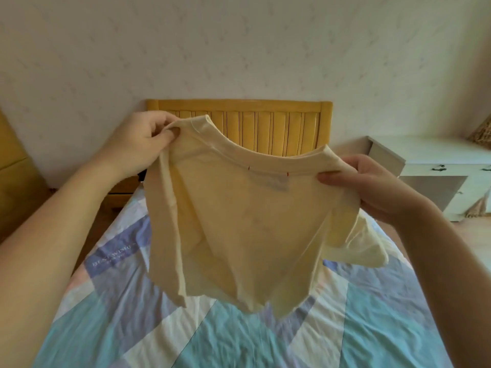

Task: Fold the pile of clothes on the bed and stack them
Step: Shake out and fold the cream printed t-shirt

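Cream t-shirt (239, 224) held up above bed (132, 314), hanging below the fingers. Left hand (138, 144) pinches one shoulder by the collar, right hand (372, 181) pinches the other. Wooden headboard (265, 123) beyond the fingertips.

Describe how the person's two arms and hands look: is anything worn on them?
Both forearms are bare, with no sleeve in view. The left hand and the right hand wear no gloves. No ring, watch or bracelet shows on either. The fingernails that can be seen are short and unpainted.
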